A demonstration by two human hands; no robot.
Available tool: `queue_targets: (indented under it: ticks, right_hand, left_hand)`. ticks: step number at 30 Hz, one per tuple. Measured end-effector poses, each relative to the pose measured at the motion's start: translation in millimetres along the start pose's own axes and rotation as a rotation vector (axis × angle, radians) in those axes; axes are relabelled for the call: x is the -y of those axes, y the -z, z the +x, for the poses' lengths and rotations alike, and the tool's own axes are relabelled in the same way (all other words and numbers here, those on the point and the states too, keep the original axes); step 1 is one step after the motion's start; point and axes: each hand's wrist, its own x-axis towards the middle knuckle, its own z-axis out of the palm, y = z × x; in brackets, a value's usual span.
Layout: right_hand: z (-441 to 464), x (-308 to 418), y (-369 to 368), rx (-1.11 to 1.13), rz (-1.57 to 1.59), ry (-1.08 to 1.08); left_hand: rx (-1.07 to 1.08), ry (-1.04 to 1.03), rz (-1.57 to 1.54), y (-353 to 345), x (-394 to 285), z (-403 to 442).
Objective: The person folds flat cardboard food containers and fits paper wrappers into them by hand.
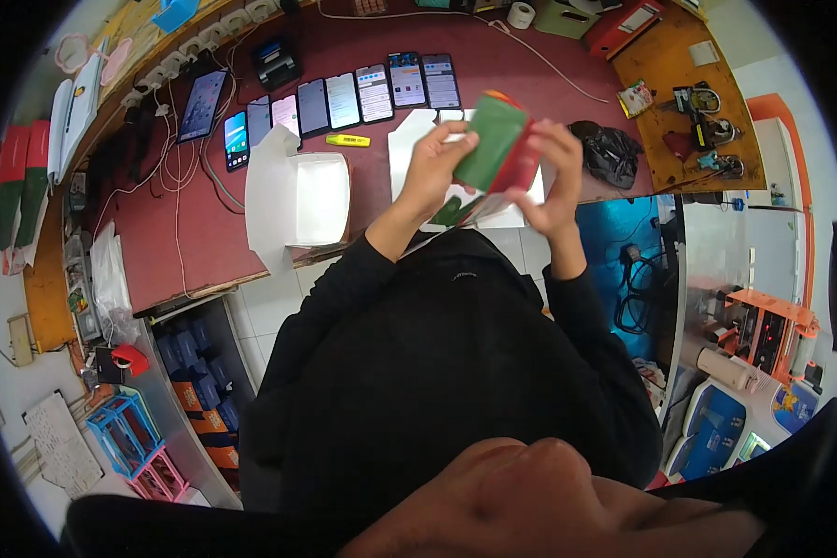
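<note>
My left hand [430, 170] pinches the left edge of a green and red packet [495, 144] above the near edge of the table. On its right side, my right hand [553, 177] has its fingers spread and blurred, close to the red part; whether they touch it is unclear. Beneath both hands lie white card or paper sheets [407, 139], with another green piece [449, 211] partly showing. To the left stands an open white box [323, 199] with its lid folded out. A yellow highlighter [348, 140] lies just behind the box.
Several phones [342, 100] stand in a row across the maroon table [186, 251]. A black plastic bag [606, 153] lies to the right, beside a wooden shelf [660, 139] with tools. Cables hang at the left, and a paper roll [521, 15] is at the back.
</note>
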Motion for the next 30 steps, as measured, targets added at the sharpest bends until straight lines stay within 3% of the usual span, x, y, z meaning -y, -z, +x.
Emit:
queue_targets:
  ticks: [3, 8, 10, 12, 16, 20, 22, 25, 28, 30]
  right_hand:
    - [-6, 14, -12, 0.088, 0.110, 0.071]
    - [-3, 8, -28, -0.120, 0.333, 0.110]
    - [7, 15, -18, -0.119, 0.337, 0.090]
    - [14, 16, -8, 0.034, 0.120, 0.154]
    - [21, 9, -13, 0.060, 0.041, 0.060]
    - [14, -6, -24, -0.085, 0.048, -0.038]
    - [13, -6, -27, -0.112, 0.065, -0.061]
    - [11, -3, -28, -0.093, 0.029, -0.108]
    - [11, -6, -28, -0.054, -0.019, -0.062]
    - [15, -6, -21, -0.062, 0.042, -0.138]
  left_hand:
    - [-0.117, -0.059, -0.345, -2, -12, 6]
    - [-0.144, -0.147, -0.410, -15, -16, 3]
    - [-0.183, -0.329, -0.414, -21, -17, 2]
    - [-0.162, -0.335, -0.411, -19, -19, 0]
    - [-0.133, -0.344, -0.383, -22, -19, -2]
    - [-0.189, -0.220, -0.371, -38, -13, -9]
    - [-0.157, -0.269, -0.403, -38, -11, -8]
    - [-0.130, -0.232, -0.385, -30, -13, -8]
    - [-0.158, -0.243, -0.151, -19, -9, 1]
    - [-0.143, -0.465, 0.085, -19, 1, 4]
